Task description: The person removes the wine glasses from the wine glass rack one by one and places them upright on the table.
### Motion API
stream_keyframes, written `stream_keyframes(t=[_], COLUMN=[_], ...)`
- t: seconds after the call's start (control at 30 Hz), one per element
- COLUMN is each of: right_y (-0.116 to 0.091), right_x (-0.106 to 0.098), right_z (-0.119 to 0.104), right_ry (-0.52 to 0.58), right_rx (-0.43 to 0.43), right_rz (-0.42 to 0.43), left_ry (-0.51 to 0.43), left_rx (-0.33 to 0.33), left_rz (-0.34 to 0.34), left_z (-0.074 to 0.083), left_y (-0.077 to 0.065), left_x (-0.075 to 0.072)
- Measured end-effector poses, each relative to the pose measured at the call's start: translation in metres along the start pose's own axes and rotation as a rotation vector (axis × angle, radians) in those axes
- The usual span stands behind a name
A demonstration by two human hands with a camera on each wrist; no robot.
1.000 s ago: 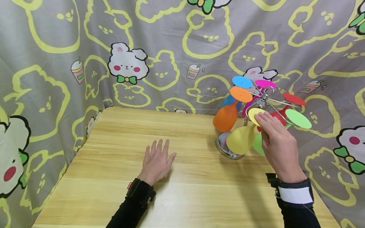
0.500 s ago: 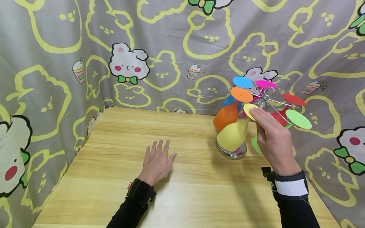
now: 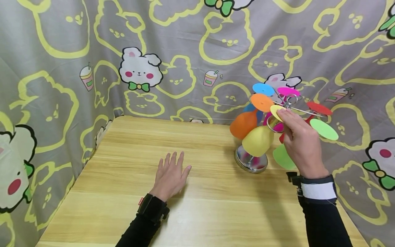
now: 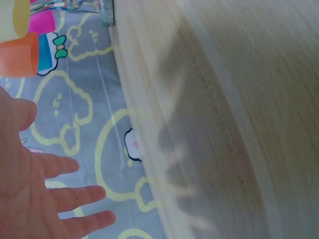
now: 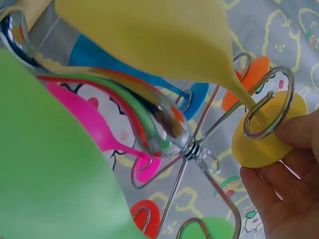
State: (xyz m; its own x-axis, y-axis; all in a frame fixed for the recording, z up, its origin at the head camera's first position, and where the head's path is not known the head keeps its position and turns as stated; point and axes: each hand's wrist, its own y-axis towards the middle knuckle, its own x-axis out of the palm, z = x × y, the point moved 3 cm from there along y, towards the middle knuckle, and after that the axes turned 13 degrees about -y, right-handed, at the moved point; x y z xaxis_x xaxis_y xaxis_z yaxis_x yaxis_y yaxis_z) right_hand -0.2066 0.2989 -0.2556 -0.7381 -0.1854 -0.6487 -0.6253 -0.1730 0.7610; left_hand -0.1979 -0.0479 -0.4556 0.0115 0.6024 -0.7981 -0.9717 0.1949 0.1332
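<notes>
Table point(image 3: 210, 206), yellow goblet point(image 3: 258, 141) — foot point(image 5: 261, 149) in right grip point(image 3: 303, 145)

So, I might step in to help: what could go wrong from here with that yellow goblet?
The yellow goblet could slip, since the right hand pinches it only by its round base. Its bowl might knock the orange goblet, which hangs close beside it. The metal stand might sway or tip if pulled, as the left hand is apart from it.
</notes>
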Motion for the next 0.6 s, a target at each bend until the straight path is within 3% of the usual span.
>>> stream_keyframes(t=[0.33,0.6], right_y=[-0.004,-0.014], right_x=[-0.013,-0.033], right_z=[0.011,0.006], right_ry=[-0.044,-0.07], right_rx=[0.037,0.024], right_rz=[0.003,0.041], left_ry=[-0.02,-0.026], left_rx=[-0.007,-0.004], left_rz=[-0.012,-0.014], left_z=[0.001,0.001], left_y=[-0.001,-0.001], left_x=[0.001,0.002])
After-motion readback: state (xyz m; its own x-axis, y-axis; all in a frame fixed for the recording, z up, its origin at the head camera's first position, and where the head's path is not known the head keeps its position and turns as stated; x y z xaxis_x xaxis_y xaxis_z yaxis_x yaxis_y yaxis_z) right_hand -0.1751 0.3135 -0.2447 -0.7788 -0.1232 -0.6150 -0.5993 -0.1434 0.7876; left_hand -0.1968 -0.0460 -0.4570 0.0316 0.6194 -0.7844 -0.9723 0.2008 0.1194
